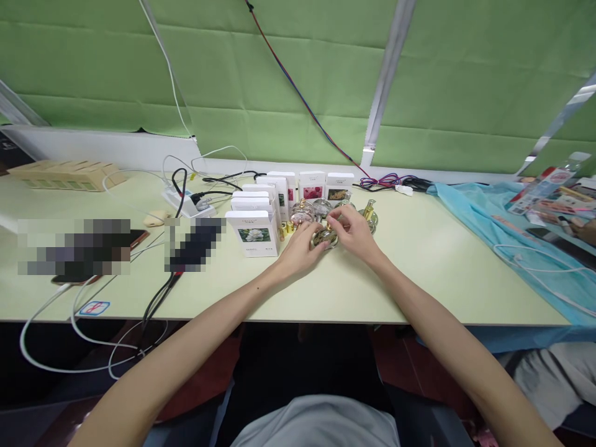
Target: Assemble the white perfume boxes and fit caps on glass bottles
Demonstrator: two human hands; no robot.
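My left hand [300,249] is closed around the side of a round, flat glass perfume bottle [325,238] resting on the table. My right hand [354,233] has its fingers pinched together at the bottle's top; what lies between the fingertips is hidden. Behind my hands stand more round bottles with gold caps, among them a pinkish bottle [302,212] and a greenish bottle [369,214] beside my right hand. White cartons with flower pictures surround them: a front carton [254,234] left of my left hand, a pink-flower carton [311,186] and a yellow-flower carton [339,188] behind.
Left on the table [223,292] are a power strip [184,202], tangled cables, a phone [77,273] and blurred-out items. A cardboard tray [65,176] sits far left. To the right lie a blue cloth [470,211] and a plastic bottle [549,183]; another person's hand [585,230] shows there.
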